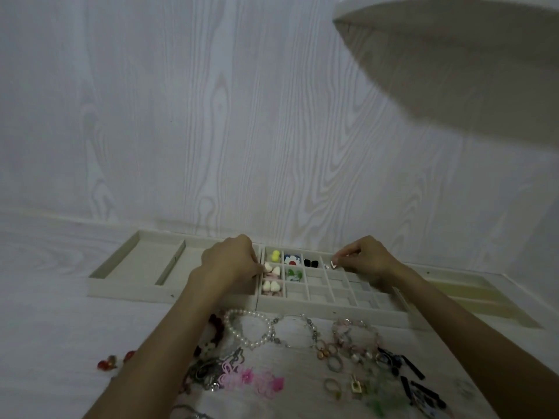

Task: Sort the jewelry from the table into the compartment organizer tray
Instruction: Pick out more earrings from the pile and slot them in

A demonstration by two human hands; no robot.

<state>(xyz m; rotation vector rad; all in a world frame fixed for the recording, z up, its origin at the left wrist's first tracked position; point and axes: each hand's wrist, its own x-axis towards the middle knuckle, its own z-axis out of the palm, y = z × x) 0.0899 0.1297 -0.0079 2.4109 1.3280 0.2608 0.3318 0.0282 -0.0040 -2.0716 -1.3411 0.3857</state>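
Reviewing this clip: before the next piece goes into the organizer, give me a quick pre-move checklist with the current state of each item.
1. Left hand free: not ok, fingertips at the white heart pieces.
2. Right hand free: not ok, pinching a small item over the compartment tray.
3. Vacant compartments available: ok, several lower cells look vacant.
4. Jewelry left on table: ok, pearl bracelet and more remain.
5. What the small item is: cannot tell.
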